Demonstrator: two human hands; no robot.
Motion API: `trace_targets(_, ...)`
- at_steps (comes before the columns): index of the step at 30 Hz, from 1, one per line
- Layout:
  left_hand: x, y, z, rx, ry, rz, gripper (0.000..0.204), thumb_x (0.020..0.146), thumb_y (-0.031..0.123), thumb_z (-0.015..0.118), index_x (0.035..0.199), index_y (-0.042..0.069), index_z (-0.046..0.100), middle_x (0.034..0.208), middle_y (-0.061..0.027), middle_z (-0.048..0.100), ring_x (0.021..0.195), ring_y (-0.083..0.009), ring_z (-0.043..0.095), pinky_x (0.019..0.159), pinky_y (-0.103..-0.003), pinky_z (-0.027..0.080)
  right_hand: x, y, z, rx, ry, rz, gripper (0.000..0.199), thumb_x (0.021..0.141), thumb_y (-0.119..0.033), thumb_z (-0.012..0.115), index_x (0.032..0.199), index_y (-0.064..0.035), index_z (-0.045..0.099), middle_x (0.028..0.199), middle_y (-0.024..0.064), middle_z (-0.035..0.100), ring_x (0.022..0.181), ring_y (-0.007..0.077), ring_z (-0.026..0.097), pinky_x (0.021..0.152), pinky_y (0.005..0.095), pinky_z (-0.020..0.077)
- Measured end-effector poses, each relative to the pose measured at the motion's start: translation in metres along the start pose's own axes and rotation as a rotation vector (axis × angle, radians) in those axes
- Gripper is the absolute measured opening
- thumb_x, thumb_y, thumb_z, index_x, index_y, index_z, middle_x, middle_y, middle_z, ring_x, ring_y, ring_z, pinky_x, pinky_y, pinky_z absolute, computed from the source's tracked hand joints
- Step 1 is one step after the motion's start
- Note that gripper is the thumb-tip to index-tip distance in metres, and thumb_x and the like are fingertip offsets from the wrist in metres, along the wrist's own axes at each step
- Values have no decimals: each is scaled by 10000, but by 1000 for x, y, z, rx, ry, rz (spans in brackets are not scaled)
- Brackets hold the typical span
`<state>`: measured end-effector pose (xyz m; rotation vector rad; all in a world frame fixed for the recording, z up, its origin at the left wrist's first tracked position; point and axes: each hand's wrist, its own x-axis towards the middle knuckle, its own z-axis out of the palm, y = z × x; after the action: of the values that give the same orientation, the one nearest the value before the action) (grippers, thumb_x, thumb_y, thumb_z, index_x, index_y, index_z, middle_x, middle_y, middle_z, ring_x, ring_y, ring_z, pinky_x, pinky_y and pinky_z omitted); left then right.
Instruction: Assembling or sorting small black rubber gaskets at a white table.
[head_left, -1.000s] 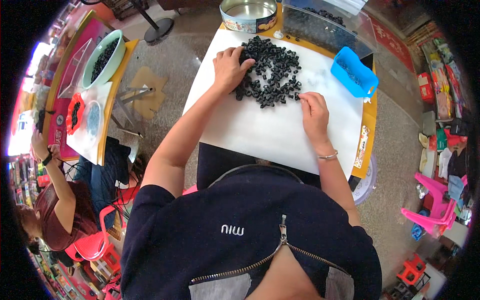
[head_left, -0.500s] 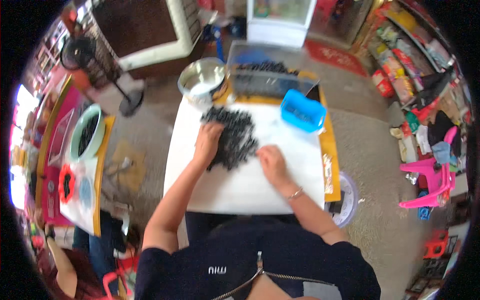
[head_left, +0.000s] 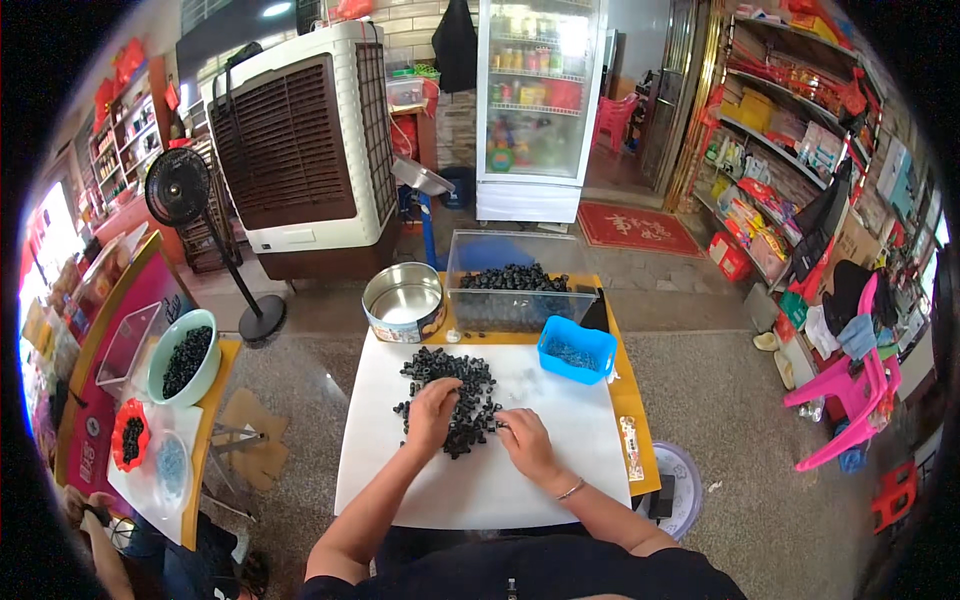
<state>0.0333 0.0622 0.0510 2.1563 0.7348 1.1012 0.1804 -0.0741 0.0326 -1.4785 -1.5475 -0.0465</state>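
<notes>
A loose pile of small black plastic pieces (head_left: 468, 432) lies on the white tabletop (head_left: 430, 497). My left hand (head_left: 430, 418) is over the middle of the pile, its fingers curled into a pinch; what they hold, if anything, is hidden. At the pile's right edge, my right hand (head_left: 530, 446) has its thumb and forefinger closed on a small black piece (head_left: 500, 424). Right of the pile lie a few small clear bits (head_left: 524, 384). Beyond them stands a blue plastic basket (head_left: 577, 350) with small clear bluish pieces inside.
A transparent bin (head_left: 520, 310) of black pieces and a round metal tin (head_left: 403, 302) stand at the table's far side. On the left, another table carries a green basin (head_left: 185, 358) and a red dish (head_left: 130, 435); a person sits there. A fan (head_left: 180, 190) stands beyond.
The view has tilted up, so the table sits lower in the picture and more of the room shows. Both hands stay at the pile, the right one now at its edge.
</notes>
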Motion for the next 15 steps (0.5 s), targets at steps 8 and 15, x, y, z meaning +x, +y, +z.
trace_targets(8,-32,31,17,-679,-145,-451,335,863,59,610,1176,-26,524,1061,-80,606,945,-131,585,796,-264,493,22,-22,5,90,-91,-60,325,725,17,602,1046,-17,560,904,133,558,884,310,536,772,390,446)
trace_targets(15,-55,31,6,-48,-160,-70,433,773,153,707,1160,44,545,1113,-146,583,1057,-335,541,916,-424,416,8,-11,3,90,-85,6,187,745,-11,585,932,-25,588,839,132,540,842,323,527,752,405,437)
